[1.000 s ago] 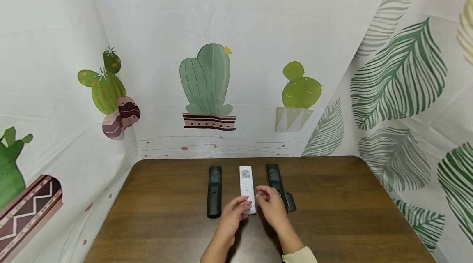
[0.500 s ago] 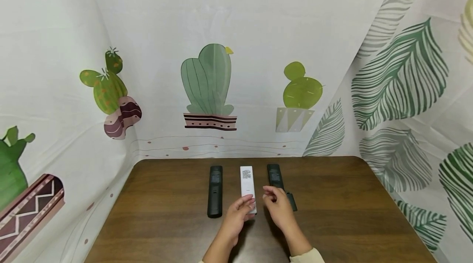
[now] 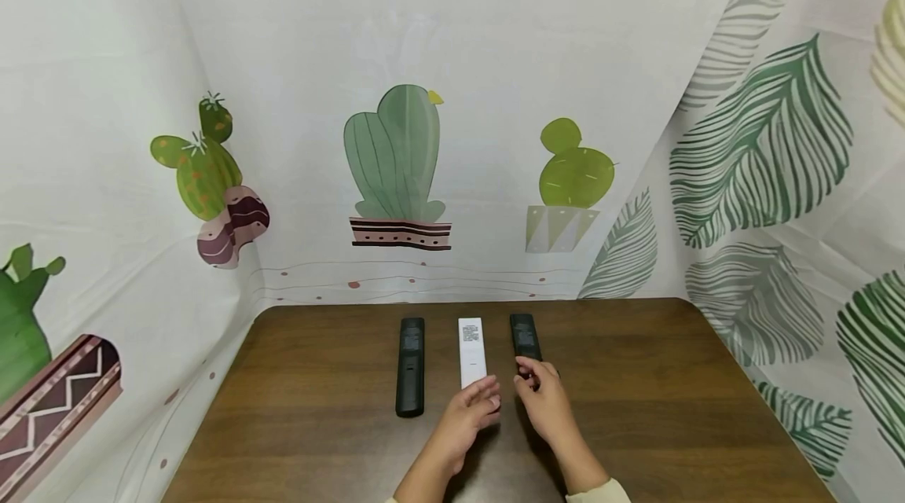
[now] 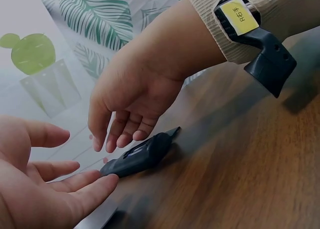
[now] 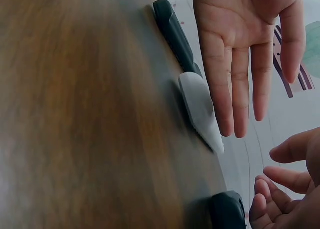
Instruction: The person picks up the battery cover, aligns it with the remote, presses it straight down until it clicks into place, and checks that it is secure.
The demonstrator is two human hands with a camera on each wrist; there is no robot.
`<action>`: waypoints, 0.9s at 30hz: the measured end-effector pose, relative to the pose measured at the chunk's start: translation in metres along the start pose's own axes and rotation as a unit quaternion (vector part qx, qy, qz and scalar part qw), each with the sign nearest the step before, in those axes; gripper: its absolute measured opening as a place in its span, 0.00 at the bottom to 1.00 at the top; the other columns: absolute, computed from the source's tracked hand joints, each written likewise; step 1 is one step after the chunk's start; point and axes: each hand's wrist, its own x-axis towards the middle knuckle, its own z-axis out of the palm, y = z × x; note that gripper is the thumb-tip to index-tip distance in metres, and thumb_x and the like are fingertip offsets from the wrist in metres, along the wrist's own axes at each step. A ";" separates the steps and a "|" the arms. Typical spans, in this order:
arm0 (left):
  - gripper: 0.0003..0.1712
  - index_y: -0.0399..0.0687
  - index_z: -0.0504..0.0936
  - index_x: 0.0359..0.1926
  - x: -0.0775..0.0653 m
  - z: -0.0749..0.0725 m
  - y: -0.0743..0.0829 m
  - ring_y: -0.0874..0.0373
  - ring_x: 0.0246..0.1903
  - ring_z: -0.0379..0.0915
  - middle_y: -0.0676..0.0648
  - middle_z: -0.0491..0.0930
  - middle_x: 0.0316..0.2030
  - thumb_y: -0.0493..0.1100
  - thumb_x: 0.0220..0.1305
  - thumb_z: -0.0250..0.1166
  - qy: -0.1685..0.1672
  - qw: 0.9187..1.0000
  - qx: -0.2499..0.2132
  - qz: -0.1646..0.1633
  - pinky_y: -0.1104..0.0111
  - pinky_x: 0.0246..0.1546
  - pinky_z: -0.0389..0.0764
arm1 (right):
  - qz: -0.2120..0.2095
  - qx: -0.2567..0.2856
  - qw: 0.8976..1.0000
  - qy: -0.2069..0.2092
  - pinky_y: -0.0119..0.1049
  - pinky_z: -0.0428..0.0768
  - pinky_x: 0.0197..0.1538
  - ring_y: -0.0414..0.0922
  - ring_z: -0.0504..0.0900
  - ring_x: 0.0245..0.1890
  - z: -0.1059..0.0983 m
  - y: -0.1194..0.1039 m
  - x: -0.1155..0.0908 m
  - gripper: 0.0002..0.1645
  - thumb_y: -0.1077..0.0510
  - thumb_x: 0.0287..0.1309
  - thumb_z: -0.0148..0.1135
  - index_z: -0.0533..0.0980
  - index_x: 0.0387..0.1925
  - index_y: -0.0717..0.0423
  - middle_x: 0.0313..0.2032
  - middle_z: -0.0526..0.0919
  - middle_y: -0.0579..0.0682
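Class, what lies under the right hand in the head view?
The rightmost black remote: its far end shows beyond the right hand; its near end is covered there.

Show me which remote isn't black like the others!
It's the middle remote: it is white, while the left remote and the right remote are both black.

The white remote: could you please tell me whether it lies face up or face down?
Face down, it seems: the white remote shows a printed label on its upper side, and no buttons are visible.
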 end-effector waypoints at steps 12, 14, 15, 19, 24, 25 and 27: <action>0.34 0.24 0.61 0.71 0.002 0.008 -0.008 0.33 0.69 0.65 0.25 0.64 0.70 0.38 0.71 0.57 -0.014 1.000 0.002 -0.012 0.50 0.66 0.75 | 0.027 -0.015 0.999 0.010 0.28 0.77 0.44 0.45 0.77 0.45 -0.012 0.009 0.003 0.25 0.62 0.67 0.59 0.73 0.64 0.62 0.52 0.78 0.59; 0.34 0.24 0.61 0.71 0.002 0.009 -0.010 0.33 0.69 0.65 0.25 0.64 0.70 0.38 0.70 0.57 -0.014 1.000 0.001 -0.012 0.50 0.66 0.75 | 0.031 -0.015 0.999 0.013 0.28 0.77 0.43 0.46 0.77 0.46 -0.013 0.010 0.004 0.25 0.62 0.66 0.60 0.73 0.64 0.62 0.52 0.77 0.60; 0.34 0.24 0.61 0.71 0.002 0.009 -0.010 0.33 0.69 0.65 0.26 0.64 0.70 0.38 0.70 0.57 -0.014 1.000 0.000 -0.012 0.50 0.67 0.75 | 0.030 -0.015 0.999 0.015 0.28 0.77 0.43 0.47 0.77 0.46 -0.014 0.011 0.004 0.25 0.63 0.66 0.60 0.73 0.63 0.63 0.52 0.77 0.60; 0.34 0.23 0.60 0.71 0.002 0.012 -0.012 0.33 0.69 0.65 0.25 0.63 0.70 0.38 0.70 0.57 -0.017 1.000 0.003 -0.007 0.51 0.67 0.75 | 0.028 -0.017 0.999 0.022 0.28 0.76 0.43 0.49 0.78 0.46 -0.017 0.015 0.005 0.24 0.64 0.65 0.60 0.74 0.62 0.64 0.52 0.77 0.61; 0.35 0.24 0.60 0.72 0.003 0.016 -0.015 0.34 0.68 0.66 0.25 0.64 0.70 0.38 0.69 0.58 -0.016 1.000 -0.001 -0.008 0.51 0.66 0.75 | 0.031 -0.022 0.999 0.034 0.29 0.75 0.45 0.46 0.76 0.45 -0.020 0.022 0.008 0.22 0.66 0.65 0.58 0.75 0.60 0.64 0.51 0.78 0.61; 0.35 0.24 0.61 0.72 0.003 0.016 -0.016 0.34 0.68 0.67 0.26 0.64 0.70 0.38 0.69 0.58 -0.015 1.000 -0.001 -0.010 0.51 0.66 0.75 | 0.032 -0.023 0.999 0.037 0.29 0.75 0.46 0.45 0.76 0.44 -0.021 0.023 0.008 0.22 0.66 0.66 0.57 0.75 0.60 0.64 0.51 0.78 0.61; 0.35 0.25 0.61 0.72 0.004 0.017 -0.018 0.34 0.68 0.67 0.26 0.64 0.70 0.37 0.69 0.59 -0.015 1.000 0.001 -0.011 0.52 0.66 0.76 | 0.033 -0.026 0.998 0.039 0.30 0.75 0.47 0.46 0.75 0.45 -0.023 0.026 0.009 0.22 0.67 0.66 0.56 0.75 0.60 0.64 0.51 0.78 0.62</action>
